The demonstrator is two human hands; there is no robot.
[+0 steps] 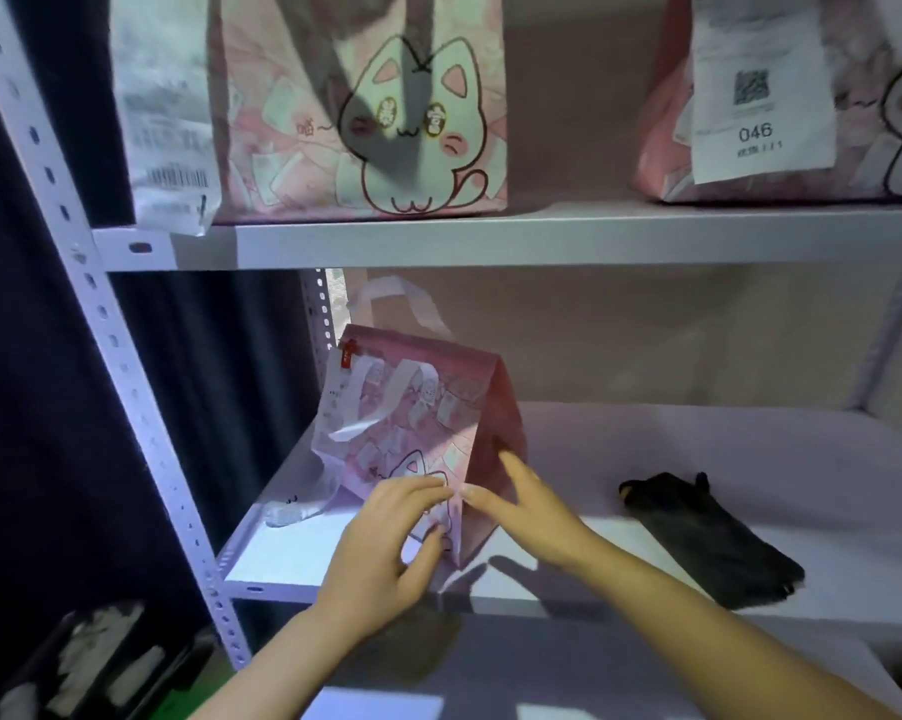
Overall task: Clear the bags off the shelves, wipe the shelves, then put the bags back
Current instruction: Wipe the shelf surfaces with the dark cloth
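The pink bag (pixel 418 433) stands at the left of the lower shelf (pixel 698 459), steadied between the left hand (pixel 386 537) and right hand (pixel 527 506), fingers loosely spread, flat against it, gripping nothing.

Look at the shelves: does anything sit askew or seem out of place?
Yes. The pink bag on the lower shelf is turned corner-forward, unlike the bags above, and a dark cloth lies crumpled beside it.
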